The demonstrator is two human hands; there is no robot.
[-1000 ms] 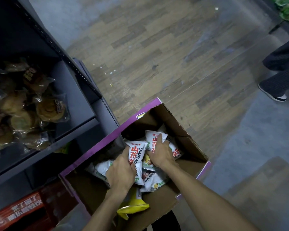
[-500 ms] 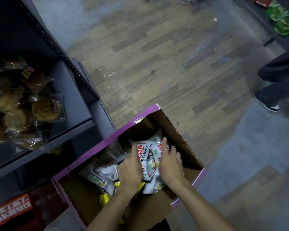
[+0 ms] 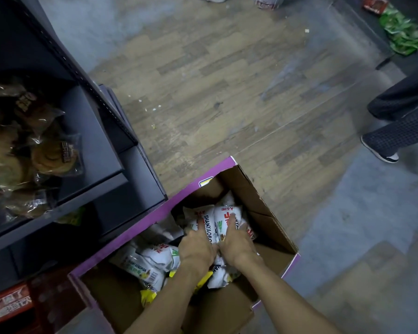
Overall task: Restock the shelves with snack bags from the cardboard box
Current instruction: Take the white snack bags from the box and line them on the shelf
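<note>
One cardboard box [image 3: 251,191]; two hands, left hand [image 3: 196,249] and right hand [image 3: 237,247]; at least five white snack bags [image 3: 152,263]; about six wrapped pastries [image 3: 53,157].

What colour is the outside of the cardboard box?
Purple; the box shows best in the head view.

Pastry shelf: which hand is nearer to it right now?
Left. The left hand grips the bags on the side of the bundle facing the pastry shelf; the right hand grips the opposite side, toward the right wall of the box.
</note>
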